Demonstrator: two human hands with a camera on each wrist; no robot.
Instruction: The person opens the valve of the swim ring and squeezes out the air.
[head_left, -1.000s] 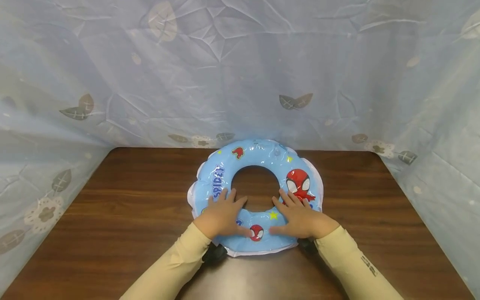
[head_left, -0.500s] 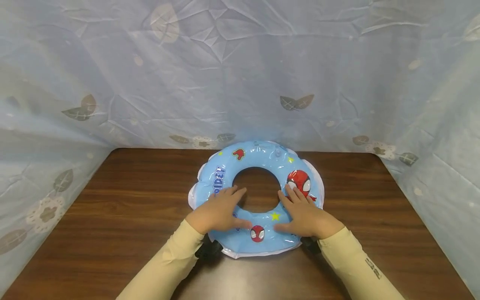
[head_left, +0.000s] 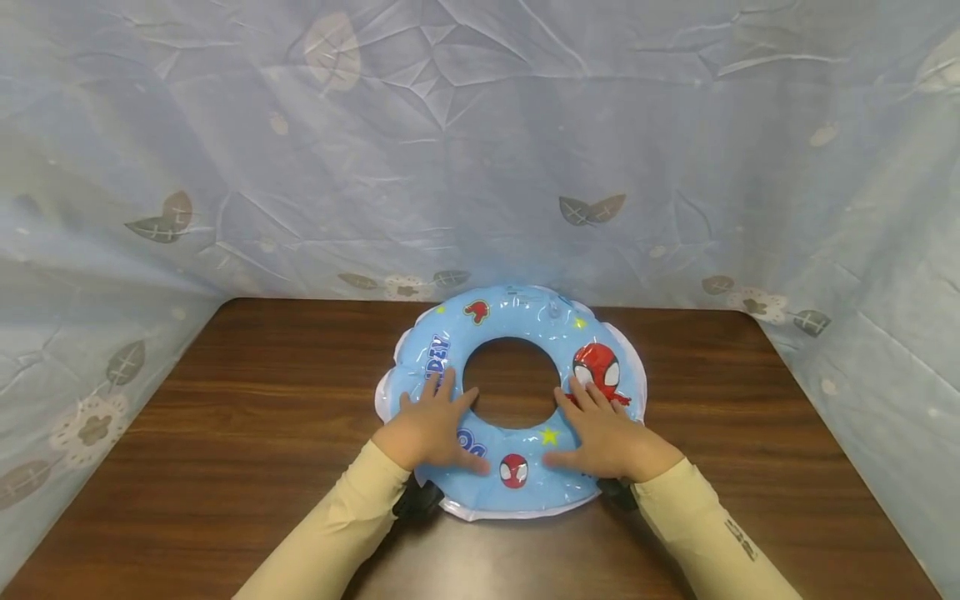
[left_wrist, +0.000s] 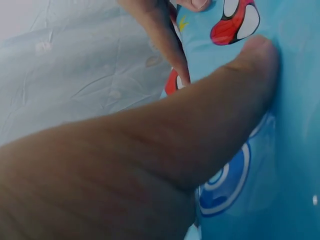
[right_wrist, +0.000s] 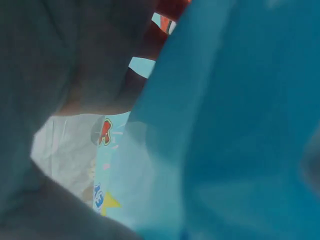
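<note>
A light blue inflatable swim ring with red masked cartoon figures, yellow stars and a white scalloped edge lies flat on the table. My left hand rests on its near left part, fingers spread and straight. In the left wrist view the thumb lies along the blue surface beside a printed red mask. My right hand rests on the near right part with its fingers spread, their tips below the large red figure. The right wrist view is dark and mostly filled by blue vinyl and the hand.
The brown wooden table stretches to both sides of the ring. A pale curtain with leaf and flower prints hangs behind the table and along both sides. The ring's far edge lies close to the back curtain.
My left hand has shifted slightly left along the ring, uncovering blue lettering beside its thumb. The right hand stays almost in place, and the ring has barely moved.
</note>
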